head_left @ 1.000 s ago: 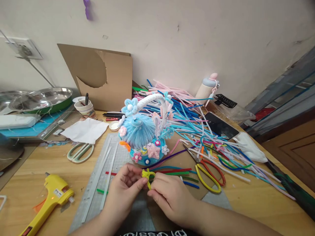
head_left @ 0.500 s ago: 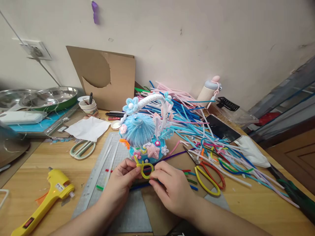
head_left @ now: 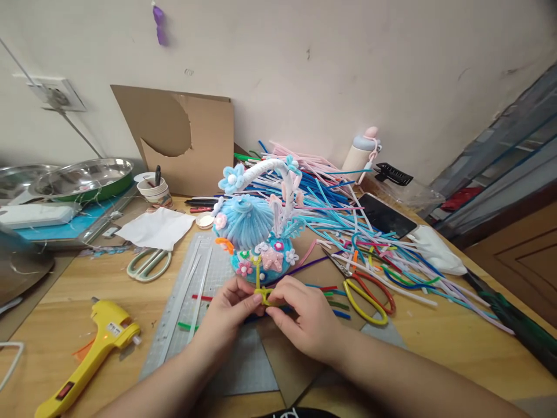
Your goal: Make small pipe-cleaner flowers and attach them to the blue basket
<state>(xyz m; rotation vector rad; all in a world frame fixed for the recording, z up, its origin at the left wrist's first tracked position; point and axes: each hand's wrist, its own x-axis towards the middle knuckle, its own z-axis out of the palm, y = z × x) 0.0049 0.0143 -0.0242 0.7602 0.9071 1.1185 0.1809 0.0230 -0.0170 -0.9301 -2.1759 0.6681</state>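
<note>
A bent yellow pipe cleaner [head_left: 258, 273] is pinched between my two hands, one end pointing up and a small loop lying between the fingers. My left hand [head_left: 232, 305] grips it with thumb and forefinger at the crossing. On the loop's other side, my right hand [head_left: 300, 313] pinches it too, its fingertips partly hiding the loop. Right behind them stands a light-blue fuzzy basket [head_left: 246, 223] with a white arched handle [head_left: 265, 165], trimmed with small flowers and a pink starfish [head_left: 272, 260].
A yellow glue gun [head_left: 102, 342] lies at the left, pale-handled scissors [head_left: 150, 264] behind it. Right of my hands are red-and-yellow-handled scissors [head_left: 369, 299] and a large heap of pipe cleaners [head_left: 331, 203]. A cutting mat [head_left: 243, 366] and cardboard [head_left: 287, 360] lie under my hands.
The yellow loop, round and facing me before, is now turned flatter and looks smaller, and its free end points upright. Both hands still pinch it. The camera view has shifted slightly.
</note>
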